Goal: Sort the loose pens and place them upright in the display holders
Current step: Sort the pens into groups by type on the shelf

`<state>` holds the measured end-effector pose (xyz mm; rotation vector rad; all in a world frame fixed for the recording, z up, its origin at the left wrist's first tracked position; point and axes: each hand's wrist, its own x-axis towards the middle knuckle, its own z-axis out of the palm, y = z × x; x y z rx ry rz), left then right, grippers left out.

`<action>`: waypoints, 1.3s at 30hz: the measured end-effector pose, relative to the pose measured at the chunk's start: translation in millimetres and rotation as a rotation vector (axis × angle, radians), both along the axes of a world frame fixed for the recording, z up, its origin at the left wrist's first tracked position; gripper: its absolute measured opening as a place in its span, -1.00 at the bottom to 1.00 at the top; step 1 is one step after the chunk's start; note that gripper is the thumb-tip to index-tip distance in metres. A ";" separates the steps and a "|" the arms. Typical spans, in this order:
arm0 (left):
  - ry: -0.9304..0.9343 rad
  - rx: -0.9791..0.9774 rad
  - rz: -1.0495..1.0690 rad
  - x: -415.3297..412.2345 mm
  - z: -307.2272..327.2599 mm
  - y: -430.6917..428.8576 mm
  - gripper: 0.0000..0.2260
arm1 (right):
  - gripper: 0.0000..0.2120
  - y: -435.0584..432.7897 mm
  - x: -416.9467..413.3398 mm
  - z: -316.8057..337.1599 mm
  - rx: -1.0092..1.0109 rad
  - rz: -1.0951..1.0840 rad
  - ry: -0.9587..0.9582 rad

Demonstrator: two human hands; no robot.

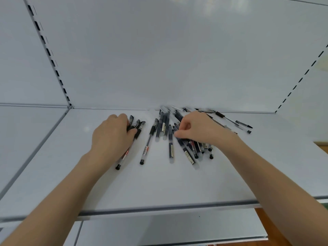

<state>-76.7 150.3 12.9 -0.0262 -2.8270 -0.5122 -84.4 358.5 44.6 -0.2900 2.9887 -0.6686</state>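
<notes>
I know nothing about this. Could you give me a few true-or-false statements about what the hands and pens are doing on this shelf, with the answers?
1. The left hand grips a small bunch of pens lying on the shelf. True.
2. The pens stand upright in a holder. False: they all lie flat on the shelf, and no holder is in view.
3. The right hand pinches into the bigger heap of pens. True.
4. The bigger heap sits at the shelf's front edge. False: it lies toward the back wall, well away from the front edge.
</notes>
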 end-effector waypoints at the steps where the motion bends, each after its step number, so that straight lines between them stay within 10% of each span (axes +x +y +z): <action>1: 0.026 0.028 -0.029 2.4 2.4 4.0 -0.77 | -0.67 -1.9 0.8 -1.0 0.044 0.010 -0.025; 16: -0.164 -0.223 -0.213 15.3 16.7 63.0 -0.72 | -0.84 14.5 -18.8 3.4 -0.086 -0.091 0.122; 31: -0.162 0.606 -0.102 29.9 14.0 8.8 -0.94 | -0.87 -41.4 -101.8 -12.2 0.154 -0.002 0.122; 39: -0.046 0.680 -0.116 26.1 23.8 10.3 -0.89 | -0.89 -13.3 -49.1 24.9 -0.681 -0.028 -0.001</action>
